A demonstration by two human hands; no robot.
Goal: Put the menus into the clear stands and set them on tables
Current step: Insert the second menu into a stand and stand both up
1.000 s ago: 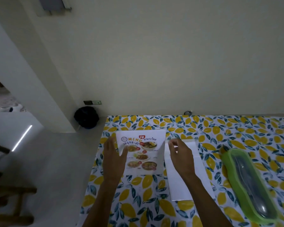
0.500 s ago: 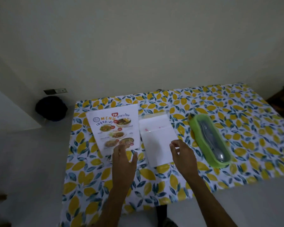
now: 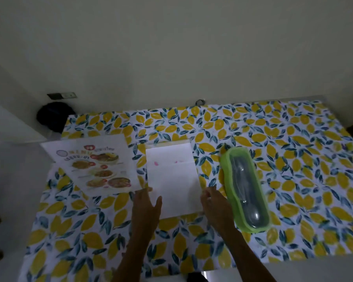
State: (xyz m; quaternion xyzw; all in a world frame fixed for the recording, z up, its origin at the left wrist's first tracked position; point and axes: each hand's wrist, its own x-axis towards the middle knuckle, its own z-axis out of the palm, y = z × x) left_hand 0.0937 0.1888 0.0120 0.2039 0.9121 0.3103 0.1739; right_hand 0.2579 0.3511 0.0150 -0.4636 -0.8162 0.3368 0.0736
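White sheet (image 3: 172, 180) lies mid-table (image 3: 293, 180) between the menu (image 3: 96, 165), left, and a green case (image 3: 246, 188), right. We hold both hands, left (image 3: 146, 208) and right (image 3: 216, 206), spread and empty at its near corners.

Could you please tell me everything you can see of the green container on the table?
The green container is long and narrow with rounded ends, apparently plastic: a bright green rim around a clear lid. Dark cutlery-like shapes show through, too blurred to identify. It lies flat and closed on the lemon-print tablecloth, running at a slight slant, right of the white sheet. The right hand is beside it; contact is unclear.
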